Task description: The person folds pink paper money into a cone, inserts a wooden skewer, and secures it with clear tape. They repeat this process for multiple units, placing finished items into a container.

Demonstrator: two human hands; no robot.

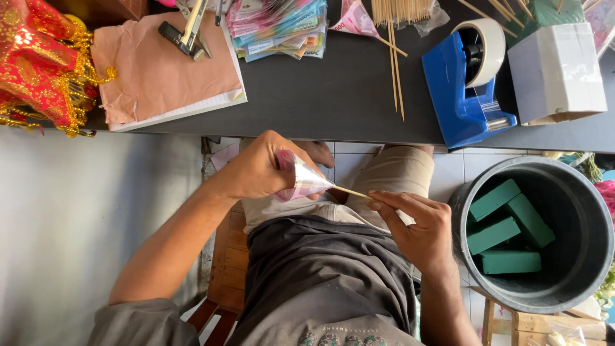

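Left hand: our left hand (256, 168) was closed around a pink banknote rolled into a paper cone (301, 181), held over our lap just near the table edge.
Right hand: our right hand (416, 224) pinched the near end of a thin wooden skewer (351, 191) between thumb and fingertips; the skewer's other end ran into the tip of the cone.
Table: a dark grey tabletop (333, 96) lay on the far side of both hands, and nothing stood between the hands and its edge.
Far left: we saw a red and gold tasselled ornament (38, 64) beside a pad covered by a crumpled brown sheet (160, 74), with a black and metal stapler (186, 32) resting on it.
Far centre: a fanned stack of coloured banknotes (278, 25) lay next to another pink folded note (355, 19), and a few loose wooden skewers (395, 70) stretched toward us.
Far right: a blue tape dispenser (458, 90) carried a roll of clear tape (490, 45), just beside a pale grey box (556, 74).
Container: a round dark grey bucket (580, 282) stood on the tiled floor to the right of our knees.
Contents: the bucket held four green foam blocks (506, 230), lying loosely against each other.
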